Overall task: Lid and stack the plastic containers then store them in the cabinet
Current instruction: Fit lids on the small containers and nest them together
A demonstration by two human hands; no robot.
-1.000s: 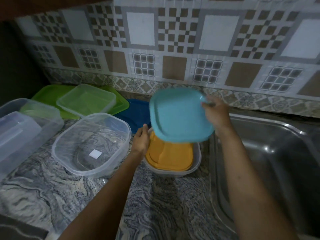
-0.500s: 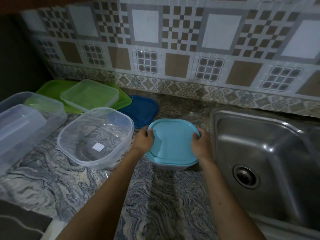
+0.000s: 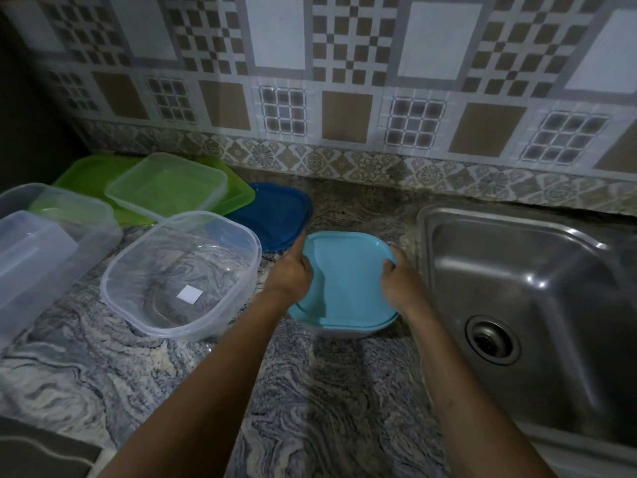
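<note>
- Marbled grey bench [image 3: 327, 391], near centre: a light-blue lid [image 3: 348, 281], square with rounded corners and a raised rim, lies flat on a translucent container [image 3: 341, 332].
- Left hand [image 3: 291, 274] and right hand [image 3: 401, 286]: fingers curled over the lid's left and right edges, clamping it.
- Position: between a clear tub [image 3: 179, 274] at left and the steel sink [image 3: 517, 270] at right; a dark-blue lid [image 3: 275, 215] lies just beyond.

Left grip [image 3: 293, 270] and right grip [image 3: 401, 286] curled inward (arms outstretched).

Open desk [image 3: 327, 391] lies before the light blue lid [image 3: 348, 281]; a clear container [image 3: 179, 274] hems its left, the sink [image 3: 517, 288] its right, a dark blue lid [image 3: 275, 215] behind.
</note>
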